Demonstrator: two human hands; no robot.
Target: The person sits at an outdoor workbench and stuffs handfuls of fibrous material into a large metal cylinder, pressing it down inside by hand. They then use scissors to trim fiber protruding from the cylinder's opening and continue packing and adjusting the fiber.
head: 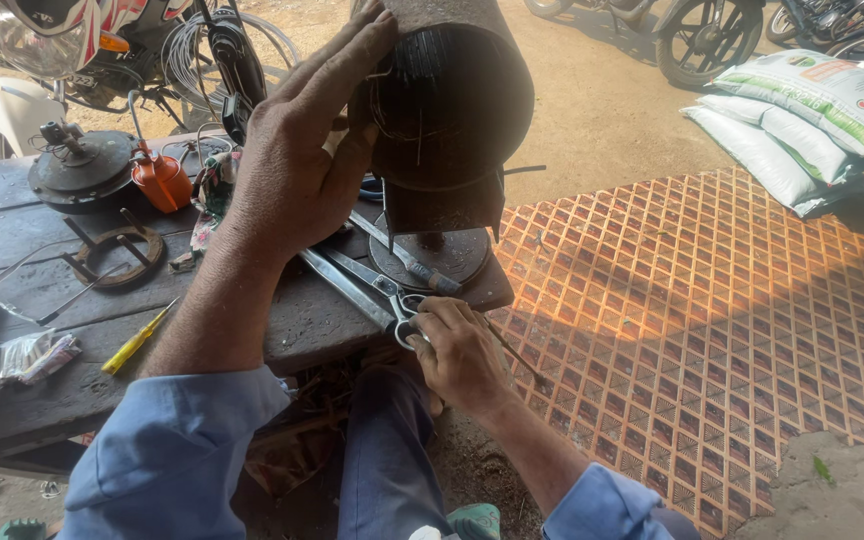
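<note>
Rusty dark metal cylinder (452, 110), tipped on its stand with the long axis running up and away, has the left hand (297, 160) spread flat against its near-left side, fingers open, steadying rather than gripping. The right hand (462, 355) is lower, at the worktop (42, 390) edge, curled shut round the handles of big scissors (372, 285) whose blades point up-left under the cylinder. Further left sit an orange oil can (160, 178) and a yellow screwdriver (135, 340).
</note>
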